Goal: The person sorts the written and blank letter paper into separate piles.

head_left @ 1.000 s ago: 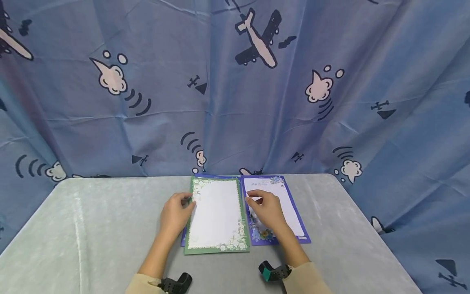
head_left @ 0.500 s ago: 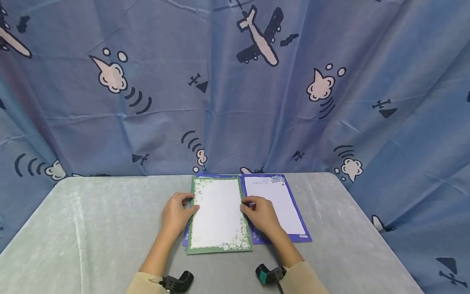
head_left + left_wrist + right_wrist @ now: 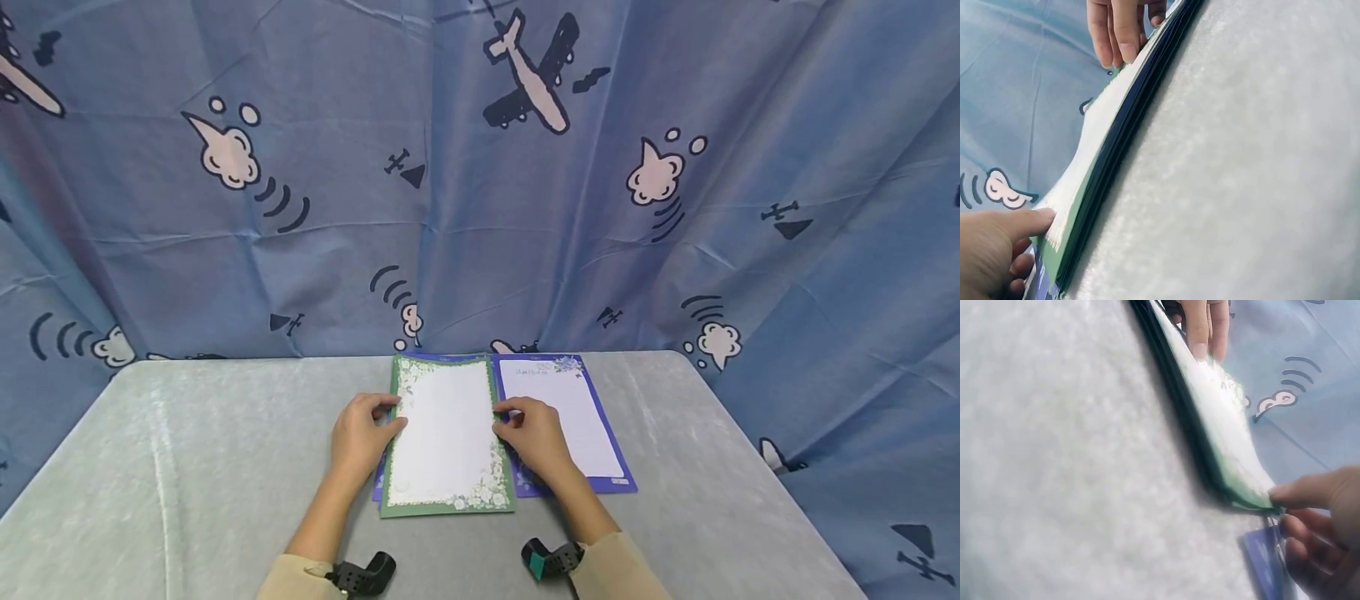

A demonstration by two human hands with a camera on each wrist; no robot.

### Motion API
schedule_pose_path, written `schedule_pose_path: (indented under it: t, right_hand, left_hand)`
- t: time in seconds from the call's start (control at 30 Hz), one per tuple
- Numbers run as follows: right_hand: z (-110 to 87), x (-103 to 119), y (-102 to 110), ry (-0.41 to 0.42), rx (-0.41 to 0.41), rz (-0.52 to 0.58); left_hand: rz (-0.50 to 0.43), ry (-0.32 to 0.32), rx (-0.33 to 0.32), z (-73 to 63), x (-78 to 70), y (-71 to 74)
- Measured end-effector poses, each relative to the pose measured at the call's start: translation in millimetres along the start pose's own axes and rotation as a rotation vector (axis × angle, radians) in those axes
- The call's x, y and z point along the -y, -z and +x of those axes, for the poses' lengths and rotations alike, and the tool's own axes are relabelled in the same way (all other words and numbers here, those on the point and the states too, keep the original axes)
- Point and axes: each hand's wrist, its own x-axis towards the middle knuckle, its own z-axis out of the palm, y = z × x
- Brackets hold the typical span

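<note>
A sheet of letter paper with a green floral border (image 3: 446, 442) lies face up in the middle, over other sheets. My left hand (image 3: 358, 437) pinches its left edge, thumb on top, as the left wrist view also shows with the left hand (image 3: 997, 250). At the right edge my right hand (image 3: 536, 435) pinches the same paper between thumb and fingers. Purple-bordered letter paper (image 3: 588, 417) with blue flowers and small print pokes out on the right. A purple strip also shows along the left and top. In the wrist views, several layered edges appear beneath the green sheet.
A pale grey cloth covers the table (image 3: 225, 467), whose far edge meets a blue curtain (image 3: 337, 167) printed with planes and clouds. The papers reach almost to that edge. Black wrist devices (image 3: 365, 575) sit at both cuffs.
My right hand has come left from above the purple paper to the green paper's right edge and now pinches it. The left hand stays at the left edge.
</note>
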Motion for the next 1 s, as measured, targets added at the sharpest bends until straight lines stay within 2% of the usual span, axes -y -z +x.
schedule_pose_path:
  t: [0.23, 0.47, 0.7, 0.83, 1.0]
  right_hand:
    - [-0.2, -1.3, -3.2, -0.016, -0.027, 0.047]
    - [0.3, -3.1, -6.4, -0.019, -0.034, 0.018]
    - [0.6, -2.6, -5.5, -0.011, -0.033, 0.008]
    - [2.3, -3.1, -4.4, -0.043, -0.019, 0.033]
    - [2.4, -5.0, -3.6, -0.095, -0.003, 0.095]
  left_hand:
    - [-0.053, 0.023, 0.007, 1.3, 1.4, -1.0]
    - [-0.101, 0.039, -0.045, -0.2, -0.1, -0.9]
    - [-0.284, 0.094, -0.065, 2.4, -2.1, 1.5]
    - [-0.397, 0.107, -0.079, 5.0, -1.0, 2.5]
    - [-0.461, 0.125, -0.068, 5.0, 1.3, 2.9]
